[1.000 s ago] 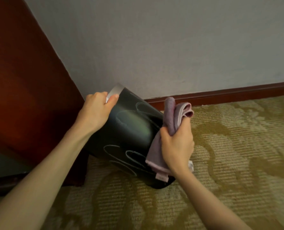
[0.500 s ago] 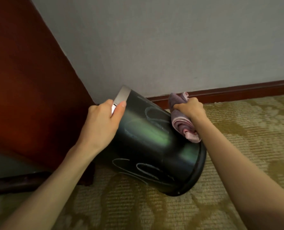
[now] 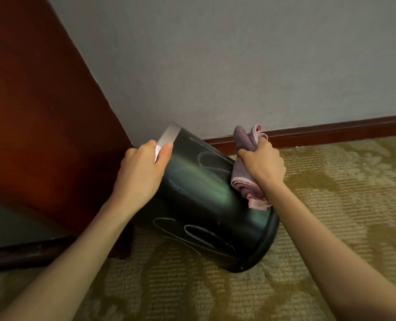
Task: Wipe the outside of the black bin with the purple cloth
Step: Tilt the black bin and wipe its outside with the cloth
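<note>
The black bin (image 3: 206, 205) lies tilted on the carpet, its silver rim up and to the left, its base toward me at the lower right. Chalky scribbles mark its side. My left hand (image 3: 143, 172) grips the silver rim, thumb on the outside. My right hand (image 3: 262, 165) holds the bunched purple cloth (image 3: 245, 179) and presses it against the bin's upper right side, near the wall.
A dark red wooden panel (image 3: 41, 112) stands close on the left, with a dark rail (image 3: 25, 251) below it. The grey wall (image 3: 238, 66) and its brown skirting board (image 3: 331, 133) run behind the bin. Patterned beige carpet (image 3: 331, 216) covers the floor.
My right hand carried the cloth from the bin's lower part near the base up its side toward the wall. Over the last half second it hardly moved. My left hand kept its grip on the rim.
</note>
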